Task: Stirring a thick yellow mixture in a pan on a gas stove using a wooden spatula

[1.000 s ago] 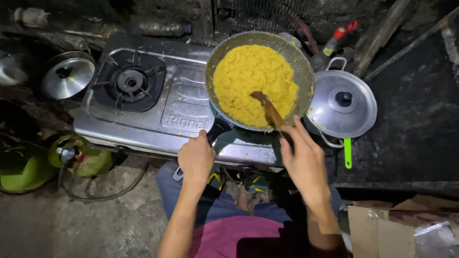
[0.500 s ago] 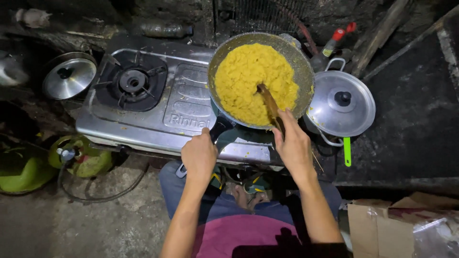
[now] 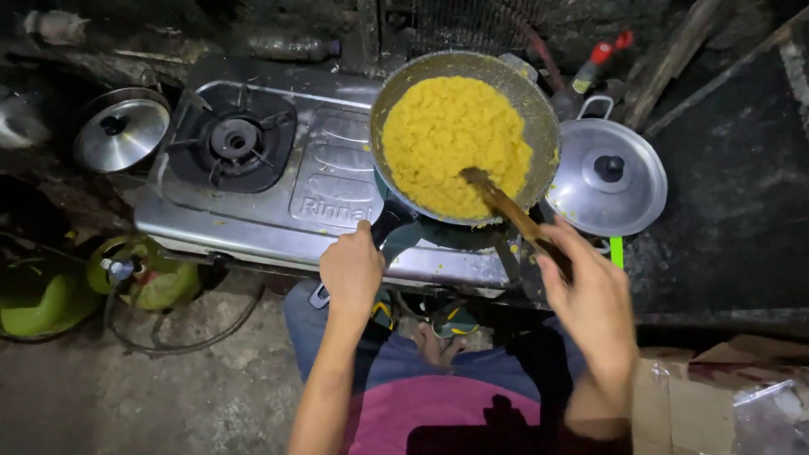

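Nearest the stove's front edge, the left hand is closed on the pan's dark handle while the right hand grips a wooden spatula angled up-left into the yellow food in the pan on the right burner.

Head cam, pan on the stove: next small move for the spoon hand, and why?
Probably push the brown wooden spoon forward through the yellow mash. Its tip sits only at the near edge of the heap in the round grey metal pan, while the left hand grips the dark pan handle and the right hand holds the spoon.
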